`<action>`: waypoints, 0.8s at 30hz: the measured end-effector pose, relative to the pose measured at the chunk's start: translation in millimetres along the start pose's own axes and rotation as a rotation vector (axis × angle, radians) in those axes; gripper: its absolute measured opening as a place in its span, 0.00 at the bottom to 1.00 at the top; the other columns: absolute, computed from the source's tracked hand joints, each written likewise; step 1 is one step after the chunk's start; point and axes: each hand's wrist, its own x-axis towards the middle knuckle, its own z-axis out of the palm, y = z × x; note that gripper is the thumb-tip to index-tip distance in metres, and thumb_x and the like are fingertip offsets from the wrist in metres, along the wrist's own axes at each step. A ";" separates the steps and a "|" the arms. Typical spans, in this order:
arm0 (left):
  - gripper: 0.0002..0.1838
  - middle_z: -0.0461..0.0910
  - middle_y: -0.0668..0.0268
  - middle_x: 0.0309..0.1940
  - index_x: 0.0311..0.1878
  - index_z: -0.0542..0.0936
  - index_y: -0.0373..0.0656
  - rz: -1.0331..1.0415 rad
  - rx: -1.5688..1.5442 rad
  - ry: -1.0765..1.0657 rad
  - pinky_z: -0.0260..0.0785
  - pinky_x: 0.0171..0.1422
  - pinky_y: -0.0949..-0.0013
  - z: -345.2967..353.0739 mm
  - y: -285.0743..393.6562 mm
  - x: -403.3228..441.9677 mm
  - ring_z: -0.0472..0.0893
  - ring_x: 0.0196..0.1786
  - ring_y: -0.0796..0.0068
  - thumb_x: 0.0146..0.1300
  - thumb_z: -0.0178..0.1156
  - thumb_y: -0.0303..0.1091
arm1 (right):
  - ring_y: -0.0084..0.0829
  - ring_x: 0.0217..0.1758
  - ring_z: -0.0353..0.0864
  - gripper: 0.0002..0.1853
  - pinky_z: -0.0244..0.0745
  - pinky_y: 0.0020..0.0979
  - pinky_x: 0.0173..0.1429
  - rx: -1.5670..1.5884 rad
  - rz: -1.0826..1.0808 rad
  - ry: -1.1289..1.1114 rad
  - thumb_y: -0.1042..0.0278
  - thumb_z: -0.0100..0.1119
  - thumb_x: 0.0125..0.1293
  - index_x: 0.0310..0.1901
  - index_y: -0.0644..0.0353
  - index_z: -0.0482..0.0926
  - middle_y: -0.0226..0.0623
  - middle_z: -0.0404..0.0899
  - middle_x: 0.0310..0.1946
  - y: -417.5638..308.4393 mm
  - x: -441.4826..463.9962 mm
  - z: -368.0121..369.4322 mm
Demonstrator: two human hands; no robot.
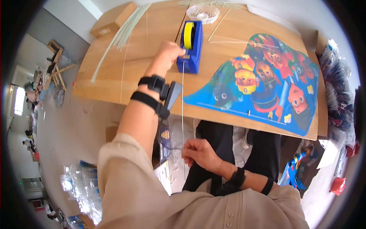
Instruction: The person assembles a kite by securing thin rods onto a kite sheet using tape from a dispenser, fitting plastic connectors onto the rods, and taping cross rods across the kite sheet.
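A: Where's the work?

B: Blue tape dispenser (197,49) on the table (108,76), yellow roll (188,35) loaded. Thin white rod (183,95) runs from the dispenser's near end down past the table edge.

A: Grip?

B: Left hand (169,53) at the dispenser's near end, fingers bunched by the tape outlet — can't tell if they pinch tape. Right hand (202,154) well apart from the dispenser, on the body side — thumb and fingers pinched narrow on the rod.

A: Around it?

B: Right of dispenser: printed sheet (263,99), cartoon figures, pale strip (228,110) along its near edge. Left of dispenser: bundle of pale rods (122,34), cardboard box (113,19) beyond. Just behind dispenser: round tub (209,19).
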 end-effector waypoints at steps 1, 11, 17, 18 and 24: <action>0.07 0.65 0.75 0.11 0.23 0.77 0.42 0.024 -0.022 0.011 0.48 0.14 0.77 1.0 -0.6 -1.8 0.60 0.12 0.84 0.50 0.66 0.32 | 0.21 0.21 0.74 0.06 0.72 0.23 0.25 -0.007 -0.022 -0.005 0.75 0.54 0.64 0.30 0.67 0.73 0.33 0.74 0.21 -0.8 -0.2 1.7; 0.06 0.73 0.72 0.20 0.29 0.74 0.41 0.075 -0.269 -0.019 0.52 0.18 0.81 -11.7 -13.0 -195.1 0.62 0.16 0.88 0.56 0.61 0.31 | 0.21 0.20 0.75 0.04 0.73 0.23 0.23 0.084 -0.016 -0.035 0.76 0.56 0.61 0.29 0.64 0.75 0.33 0.76 0.22 -0.7 6.6 3.3; 0.05 0.75 0.72 0.19 0.26 0.77 0.37 -0.303 -0.332 0.093 0.59 0.24 0.82 19.6 -64.3 -367.9 0.68 0.21 0.89 0.51 0.63 0.25 | 0.21 0.21 0.76 0.05 0.73 0.22 0.23 0.083 -0.033 -0.066 0.75 0.57 0.61 0.29 0.65 0.75 0.34 0.77 0.22 -6.8 9.7 7.5; 0.04 0.75 0.72 0.19 0.26 0.77 0.37 -0.368 -0.404 0.127 0.60 0.25 0.83 24.9 -68.4 -380.2 0.69 0.21 0.89 0.51 0.63 0.25 | 0.21 0.21 0.76 0.05 0.73 0.22 0.23 0.078 -0.043 -0.069 0.75 0.57 0.61 0.29 0.65 0.75 0.34 0.77 0.22 -6.6 10.4 8.6; 0.04 0.72 0.71 0.18 0.26 0.75 0.37 -0.324 -0.471 0.098 0.57 0.22 0.83 21.0 -74.3 -383.3 0.67 0.19 0.88 0.52 0.61 0.24 | 0.19 0.21 0.75 0.06 0.70 0.20 0.23 -0.022 -0.019 -0.035 0.74 0.57 0.62 0.28 0.62 0.75 0.33 0.77 0.23 7.4 12.2 12.7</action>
